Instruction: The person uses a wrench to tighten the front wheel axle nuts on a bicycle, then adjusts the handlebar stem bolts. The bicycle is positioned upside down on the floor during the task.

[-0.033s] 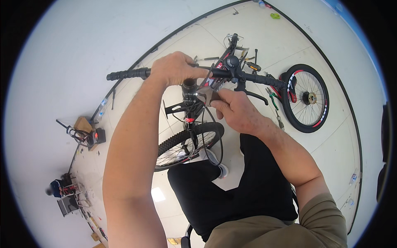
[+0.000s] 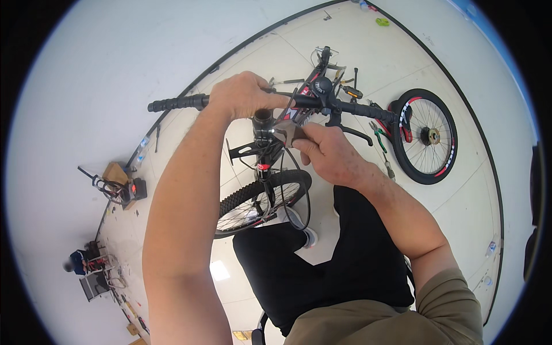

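Far left, low in the frame, there's a person (image 2: 80, 261) in dark blue beside a grey chair, small and hard to read. Just above, a cardboard box (image 2: 115, 172) sits by some black bike parts on the floor.

Moving right, here comes the black handlebar (image 2: 309, 102), running across the upper middle, its ribbed left grip (image 2: 175, 103) reaching out over the pale tiles. And the left hand (image 2: 241, 96) is clasped right over it, one digit laid along the bar toward the right! Just below that hand, an open-topped black tube (image 2: 263, 119) stands above the front wheel (image 2: 230, 206), knobbly tyre and all, close to the person's knees and shoe.

Dead centre now: a grey metal tool (image 2: 287, 133), its head up close to the tube's clamp; whether it bites on a bolt, I can't tell. The right hand (image 2: 333, 150) has it pinched firmly, thumb and curled fingers. Above, a round black shifter (image 2: 322, 86) sits on the handlebar, with a brake lever (image 2: 357, 136) hooking down to its right.

Further right, green-handled pliers (image 2: 379, 137) lie on the floor near a loose wheel (image 2: 428, 137), and a clear bottle (image 2: 490, 248) closes the right edge.
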`<state>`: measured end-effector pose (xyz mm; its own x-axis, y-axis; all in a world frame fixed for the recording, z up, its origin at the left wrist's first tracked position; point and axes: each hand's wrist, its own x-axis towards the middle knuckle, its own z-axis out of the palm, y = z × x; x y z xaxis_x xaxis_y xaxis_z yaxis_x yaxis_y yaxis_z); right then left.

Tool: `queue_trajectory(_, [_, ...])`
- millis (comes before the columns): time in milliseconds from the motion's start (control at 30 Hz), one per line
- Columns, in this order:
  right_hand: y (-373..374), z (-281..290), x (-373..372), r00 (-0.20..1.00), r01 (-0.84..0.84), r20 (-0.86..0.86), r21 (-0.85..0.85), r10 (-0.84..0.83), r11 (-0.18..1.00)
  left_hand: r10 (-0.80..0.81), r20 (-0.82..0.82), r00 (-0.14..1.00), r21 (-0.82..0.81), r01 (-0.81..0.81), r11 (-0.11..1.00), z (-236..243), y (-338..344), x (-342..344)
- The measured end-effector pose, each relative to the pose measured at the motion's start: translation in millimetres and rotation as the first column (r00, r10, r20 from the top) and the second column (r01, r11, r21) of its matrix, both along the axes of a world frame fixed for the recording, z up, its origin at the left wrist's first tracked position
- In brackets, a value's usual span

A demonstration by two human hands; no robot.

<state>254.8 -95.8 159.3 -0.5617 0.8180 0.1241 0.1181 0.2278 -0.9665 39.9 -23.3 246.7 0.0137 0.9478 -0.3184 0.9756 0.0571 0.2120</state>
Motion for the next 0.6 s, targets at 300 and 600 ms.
queue_trajectory(300, [-0.5,-0.2,2.9,1.0,-0.015,0.025,-0.077,0.017,0.997,0.013,-0.061,0.998,-0.029,-0.015,0.999,7.1,-1.4,5.7])
queue_trajectory(600, [-3.5,24.2,10.3,0.996,-0.014,0.083,-0.19,0.03,0.982,0.022,-0.073,0.997,-0.071,-0.027,0.997,9.7,-1.8,6.3])
